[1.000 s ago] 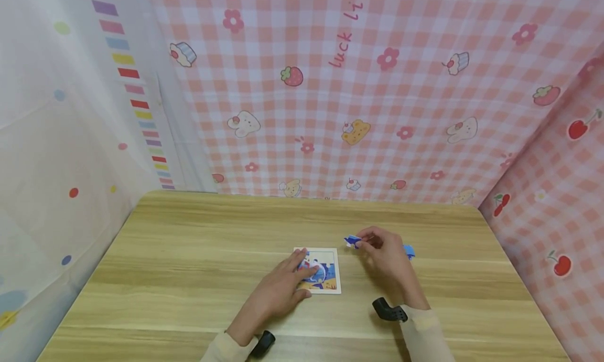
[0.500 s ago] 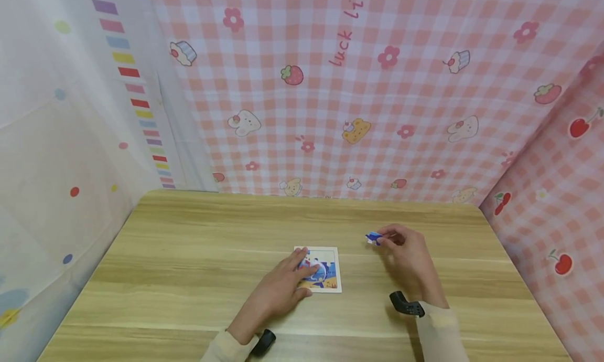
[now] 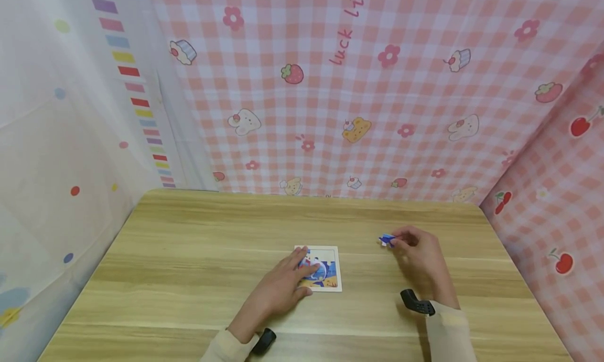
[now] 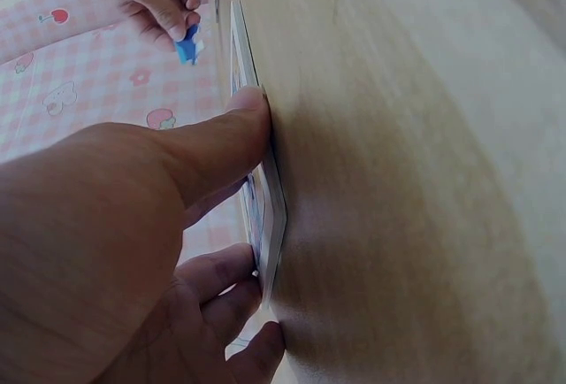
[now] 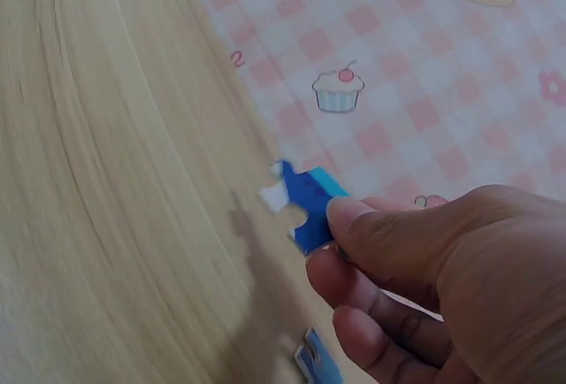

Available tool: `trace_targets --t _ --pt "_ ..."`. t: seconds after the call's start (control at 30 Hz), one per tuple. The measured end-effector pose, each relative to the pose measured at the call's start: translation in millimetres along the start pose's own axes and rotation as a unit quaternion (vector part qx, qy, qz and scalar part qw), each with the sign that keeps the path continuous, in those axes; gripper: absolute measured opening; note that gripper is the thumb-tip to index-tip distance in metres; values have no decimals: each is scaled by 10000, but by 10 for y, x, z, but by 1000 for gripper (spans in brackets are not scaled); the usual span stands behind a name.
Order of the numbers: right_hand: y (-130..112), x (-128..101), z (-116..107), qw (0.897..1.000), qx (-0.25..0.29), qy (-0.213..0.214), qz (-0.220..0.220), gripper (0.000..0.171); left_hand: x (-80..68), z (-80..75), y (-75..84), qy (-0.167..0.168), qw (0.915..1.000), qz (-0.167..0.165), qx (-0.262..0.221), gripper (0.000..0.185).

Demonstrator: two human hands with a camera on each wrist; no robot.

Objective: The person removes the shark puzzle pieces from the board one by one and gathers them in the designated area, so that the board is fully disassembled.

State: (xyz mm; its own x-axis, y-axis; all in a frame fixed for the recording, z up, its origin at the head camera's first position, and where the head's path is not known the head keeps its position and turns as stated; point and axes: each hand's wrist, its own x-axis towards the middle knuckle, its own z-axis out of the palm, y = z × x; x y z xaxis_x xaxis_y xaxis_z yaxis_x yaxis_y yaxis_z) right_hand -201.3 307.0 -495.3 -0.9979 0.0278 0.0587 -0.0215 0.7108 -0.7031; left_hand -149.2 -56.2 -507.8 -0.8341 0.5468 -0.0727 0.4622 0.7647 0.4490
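A square jigsaw puzzle board (image 3: 338, 272) with a pale frame and a partly filled cartoon picture lies on the table. My left hand (image 3: 277, 287) rests on its left part with fingers extended, covering some of the picture. In the left wrist view the thumb (image 4: 239, 127) touches the near edge of the board. Right of the board, my right hand (image 3: 421, 253) pinches a blue and white puzzle piece (image 5: 309, 207) between thumb and fingers, above the table. Below that hand, another blue piece (image 5: 322, 363) lies on the table, partly cut off by the right wrist frame.
The wooden table (image 3: 198, 246) is bounded at the back by a pink checked cloth (image 3: 325, 141). A white dotted cloth (image 3: 71, 141) hangs at the left, and a cherry-print cloth (image 3: 552, 215) at the right. Both wrists wear black devices.
My right hand has moved right, away from the board, carrying the pinched piece. The loose piece seen beside that hand earlier is now hidden in the head view. My left hand stays put.
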Motion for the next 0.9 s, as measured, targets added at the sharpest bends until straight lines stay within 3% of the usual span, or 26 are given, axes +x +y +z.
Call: trace_targets --t 0.2,0.43,0.9 --pt "42 7 -15 9998 -140 -97 37 10 3 0 -1 -40 10000 -29 4 57" --pt "79 9 3 9981 -600 95 -52 9 -4 -9 5 6 10000 38 12 57" --pt "144 4 21 9961 -864 47 -167 11 -27 -34 29 -24 10000 0 -21 56"
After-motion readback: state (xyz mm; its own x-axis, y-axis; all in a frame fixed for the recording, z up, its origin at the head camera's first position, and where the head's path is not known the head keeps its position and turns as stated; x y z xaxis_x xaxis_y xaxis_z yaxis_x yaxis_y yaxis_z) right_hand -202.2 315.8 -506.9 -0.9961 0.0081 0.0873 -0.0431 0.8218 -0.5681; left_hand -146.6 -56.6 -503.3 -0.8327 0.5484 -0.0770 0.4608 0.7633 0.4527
